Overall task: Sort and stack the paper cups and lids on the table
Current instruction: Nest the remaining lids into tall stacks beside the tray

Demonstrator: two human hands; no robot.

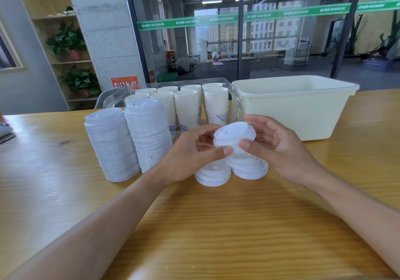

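Both hands, left hand (190, 152) and right hand (275, 145), pinched one plastic lid (234, 135) above two short lid stacks (249, 168) on the counter (216, 225); tall lid stacks (149, 136) and binned paper cups (188, 104) looked done, little left.

A grey concrete pillar (108, 30) stands between light wooden shelves with potted green plants (67, 43) and a green-striped glass wall (281, 30).

Two tall lid stacks (129, 143), two short lid stacks (232, 171), eight cup stacks (187, 106), one cream tub (303, 111).
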